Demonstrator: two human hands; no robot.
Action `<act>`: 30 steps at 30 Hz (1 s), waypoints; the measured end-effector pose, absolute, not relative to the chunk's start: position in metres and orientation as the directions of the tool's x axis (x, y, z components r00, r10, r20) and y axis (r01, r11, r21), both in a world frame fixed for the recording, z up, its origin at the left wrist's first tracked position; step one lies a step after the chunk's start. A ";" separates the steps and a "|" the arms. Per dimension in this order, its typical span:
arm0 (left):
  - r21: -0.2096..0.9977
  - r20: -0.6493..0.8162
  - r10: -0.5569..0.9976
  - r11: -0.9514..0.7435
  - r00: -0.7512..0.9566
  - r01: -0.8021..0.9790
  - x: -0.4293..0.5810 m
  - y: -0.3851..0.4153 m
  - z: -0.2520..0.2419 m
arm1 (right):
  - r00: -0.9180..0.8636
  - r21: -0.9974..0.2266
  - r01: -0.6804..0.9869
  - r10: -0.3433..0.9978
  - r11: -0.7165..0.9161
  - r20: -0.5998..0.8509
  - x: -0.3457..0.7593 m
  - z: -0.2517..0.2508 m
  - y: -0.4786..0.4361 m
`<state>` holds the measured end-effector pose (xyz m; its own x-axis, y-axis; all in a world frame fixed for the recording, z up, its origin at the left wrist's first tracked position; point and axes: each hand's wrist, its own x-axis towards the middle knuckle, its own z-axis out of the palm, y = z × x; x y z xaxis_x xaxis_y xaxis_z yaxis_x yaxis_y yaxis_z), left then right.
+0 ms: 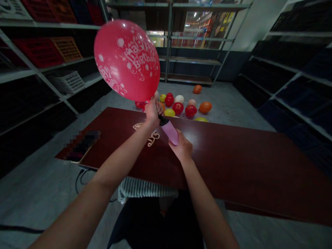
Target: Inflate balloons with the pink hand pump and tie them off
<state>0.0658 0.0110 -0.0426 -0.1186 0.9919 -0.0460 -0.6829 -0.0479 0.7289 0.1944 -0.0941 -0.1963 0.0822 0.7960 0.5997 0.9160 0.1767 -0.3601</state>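
A large red balloon (124, 60) with white "Happy Birthday" print is inflated and tilts up to the left above the table. At its neck, my left hand (153, 110) is closed, pinching the balloon where it meets the black end of a balloon pump (169, 132). My right hand (182, 147) wraps round the pump's pink-purple body at the lower end. Fingers of the left hand hide the balloon's mouth and the nozzle. Beneath the left wrist, a beige cord (153, 138) lies loosely curled on the dark red-brown table (233, 155).
Several inflated balloons (177, 108) in red, yellow, orange and white lie on the floor beyond the table. Metal shelving (194, 61) stands behind them. Shelves with crates (66, 48) line the left, and darker shelves the right. A blurred dark object (83, 143) rests at the table's left end.
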 end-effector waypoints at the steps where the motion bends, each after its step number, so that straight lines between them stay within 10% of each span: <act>1: 0.734 -0.057 0.992 -0.033 -0.110 -0.679 0.074 0.009 -0.048 | 0.107 -0.365 0.919 0.795 0.151 0.597 0.195 -0.197 -0.094; 30: 0.570 -0.311 0.858 -0.176 -0.409 -0.802 -0.092 0.004 -0.036 | -0.258 -0.172 0.926 0.895 0.337 0.365 0.196 -0.162 -0.121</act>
<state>-0.0916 0.0045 -0.0357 -0.4086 0.8582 -0.3106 -0.8024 -0.1756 0.5704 0.1960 -0.1206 -0.1622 -0.2578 0.8948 0.3645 0.9259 0.3367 -0.1716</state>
